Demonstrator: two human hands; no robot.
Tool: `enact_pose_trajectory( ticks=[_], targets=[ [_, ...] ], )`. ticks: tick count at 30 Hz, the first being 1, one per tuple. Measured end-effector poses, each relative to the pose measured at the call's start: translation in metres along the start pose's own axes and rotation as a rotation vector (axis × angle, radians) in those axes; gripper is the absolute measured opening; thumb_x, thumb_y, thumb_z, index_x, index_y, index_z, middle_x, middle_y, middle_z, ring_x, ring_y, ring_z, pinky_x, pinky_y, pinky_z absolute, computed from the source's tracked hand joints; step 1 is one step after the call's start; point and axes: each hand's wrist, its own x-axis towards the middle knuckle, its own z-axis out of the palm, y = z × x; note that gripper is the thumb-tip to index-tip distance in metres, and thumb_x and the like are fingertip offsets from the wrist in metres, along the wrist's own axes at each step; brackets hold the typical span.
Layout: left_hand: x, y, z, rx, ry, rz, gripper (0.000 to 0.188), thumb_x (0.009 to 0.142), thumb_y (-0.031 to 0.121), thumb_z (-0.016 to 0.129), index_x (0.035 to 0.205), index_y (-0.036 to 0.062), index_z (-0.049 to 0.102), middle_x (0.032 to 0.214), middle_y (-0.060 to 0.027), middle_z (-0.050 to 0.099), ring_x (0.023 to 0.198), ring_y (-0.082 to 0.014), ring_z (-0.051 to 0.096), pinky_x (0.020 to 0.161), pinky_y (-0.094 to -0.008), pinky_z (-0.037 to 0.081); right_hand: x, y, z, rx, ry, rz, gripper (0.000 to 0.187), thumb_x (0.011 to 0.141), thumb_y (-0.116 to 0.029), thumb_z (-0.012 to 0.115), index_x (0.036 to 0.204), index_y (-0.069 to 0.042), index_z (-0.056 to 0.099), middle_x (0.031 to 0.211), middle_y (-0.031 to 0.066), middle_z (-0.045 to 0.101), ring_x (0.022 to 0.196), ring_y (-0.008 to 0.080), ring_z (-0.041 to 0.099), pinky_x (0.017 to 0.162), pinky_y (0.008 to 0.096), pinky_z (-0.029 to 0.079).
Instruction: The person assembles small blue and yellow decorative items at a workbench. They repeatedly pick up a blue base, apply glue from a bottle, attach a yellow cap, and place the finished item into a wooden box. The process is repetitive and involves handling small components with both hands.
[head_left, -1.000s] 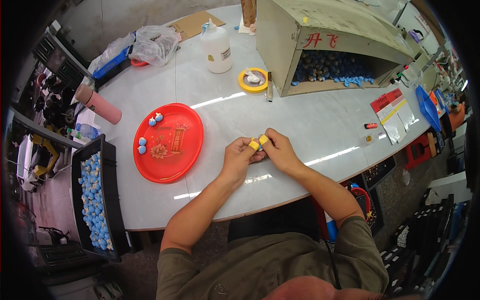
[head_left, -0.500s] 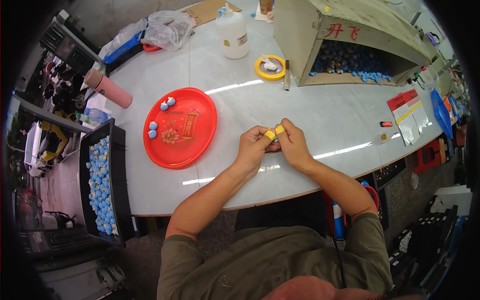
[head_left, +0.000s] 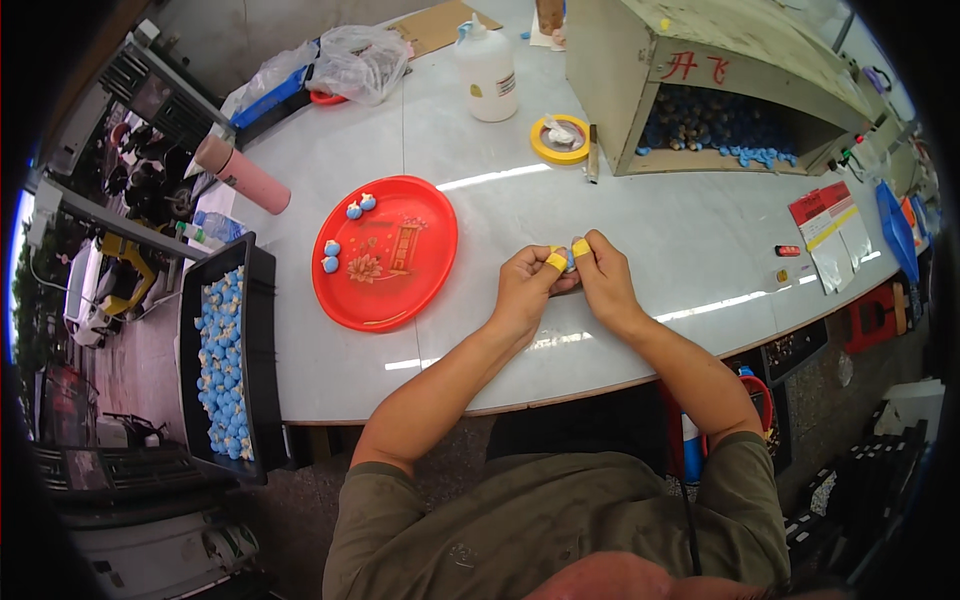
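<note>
Over the table, in front of my body, my left hand [head_left: 525, 283] and my right hand [head_left: 606, 280] meet, fingers curled and thumbs side by side. Yellow tape wraps both thumbs. Between the thumb tips shows a small blue piece [head_left: 570, 262], pinched by both hands; the fingers cover most of it, so its full shape is hidden. To the left of my hands lies a round red tray [head_left: 425, 275]. Near its left and far rim sit two pairs of small blue-and-white pieces [head_left: 331, 256].
A black bin [head_left: 262, 350] of similar blue pieces stands at the table's left edge. Further back are a pink flask [head_left: 245, 175], a white bottle [head_left: 490, 80] and a yellow tape roll [head_left: 545, 147]. A wooden box [head_left: 610, 90] holds many dark blue pieces.
The whole view has shifted a little, so everything appears slightly further right. My hands stay together around the blue piece, with only slight finger movement.
</note>
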Motion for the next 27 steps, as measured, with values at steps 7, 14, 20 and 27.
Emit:
enact_pose_trajectory(
  ticks=[7, 14, 20, 27],
  targets=[
    [0.003, 0.004, 0.005, -0.01, 0.087, 0.086, 0.024, 0.101, 0.017, 0.06, 0.116, -0.0015, 0.057, 0.108, -0.0099, 0.068, 0.097, -0.0161, 0.068, 0.088, -0.0272, 0.057, 0.002, 0.003, -0.005, 0.131, -0.097, -0.009, 0.019, 0.099, -0.015, 0.06, 0.109, 0.001, 0.056, 0.081, 0.0023, 0.062, 0.067, 0.005, 0.055, 0.058, 0.0215, 0.043],
    [0.006, 0.019, -0.009, 0.172, -0.088, 0.016, 0.026, 0.1, 0.015, 0.062, 0.118, -0.0033, 0.059, 0.109, -0.0108, 0.069, 0.097, -0.0179, 0.07, 0.082, -0.0261, 0.058, 0.007, -0.016, -0.028, 0.255, -0.273, 0.191, 0.019, 0.098, -0.012, 0.058, 0.113, 0.001, 0.057, 0.083, 0.0025, 0.062, 0.063, 0.0052, 0.052, 0.055, 0.0202, 0.043],
    [0.006, 0.02, -0.009, 0.315, -0.109, -0.006, 0.026, 0.095, 0.004, 0.061, 0.118, -0.0066, 0.061, 0.109, -0.0139, 0.07, 0.095, -0.0209, 0.072, 0.076, -0.0272, 0.059, 0.01, -0.012, -0.033, 0.197, -0.323, 0.157, 0.017, 0.097, -0.007, 0.058, 0.112, 0.001, 0.06, 0.08, 0.0004, 0.061, 0.059, 0.0047, 0.051, 0.052, 0.0199, 0.041],
    [0.008, 0.017, -0.014, 0.288, -0.138, 0.0, 0.022, 0.092, -0.001, 0.06, 0.112, -0.0086, 0.062, 0.107, -0.0151, 0.07, 0.091, -0.022, 0.073, 0.077, -0.0275, 0.06, 0.01, -0.012, -0.034, 0.134, -0.38, 0.151, 0.015, 0.095, -0.004, 0.056, 0.109, 0.001, 0.06, 0.076, 0.0006, 0.061, 0.058, 0.0036, 0.051, 0.052, 0.0192, 0.041]
  ],
)
